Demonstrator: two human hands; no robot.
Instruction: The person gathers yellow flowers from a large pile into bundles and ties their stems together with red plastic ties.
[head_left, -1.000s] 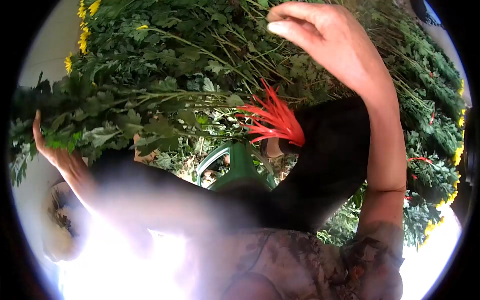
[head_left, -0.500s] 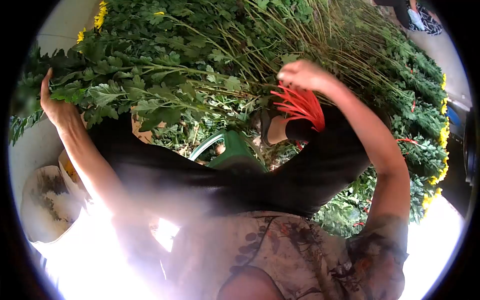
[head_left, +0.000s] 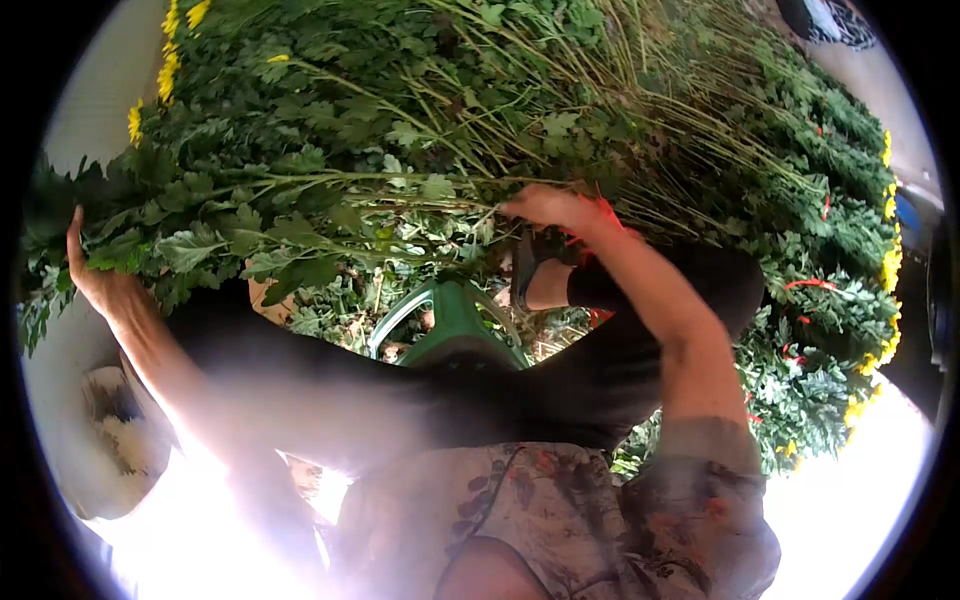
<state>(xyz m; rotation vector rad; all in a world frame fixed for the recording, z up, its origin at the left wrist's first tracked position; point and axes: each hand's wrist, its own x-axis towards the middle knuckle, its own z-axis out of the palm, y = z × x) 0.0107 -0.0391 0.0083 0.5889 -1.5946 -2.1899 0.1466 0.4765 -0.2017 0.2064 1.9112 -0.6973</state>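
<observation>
Bunch [head_left: 250, 225] of leafy stems lies crosswise in front of us, above our lap. Our L hand [head_left: 108, 288] is at its leafy L end, one digit raised; other fingers hidden by leaves, so can't tell how tight. Our R hand [head_left: 543, 205] is at the bare stem ends, fingers bent; can't tell if gripping. Red strips [head_left: 609, 212] show just beside R wrist. Green stool [head_left: 455, 325] btwn our legs; big flower pile [head_left: 560, 100] beyond, w/ yellow blooms [head_left: 891, 265] along R edge.

Leaves [head_left: 190, 247]: dark green. Stems [head_left: 700, 118]: paler, yellowish green. Flowers [head_left: 891, 265]: bright yellow. Strips [head_left: 608, 214]: red. Stool [head_left: 455, 318]: green. Trousers [head_left: 480, 400]: plain black. Shirt [head_left: 550, 500]: pale beige, dark and reddish floral print.
</observation>
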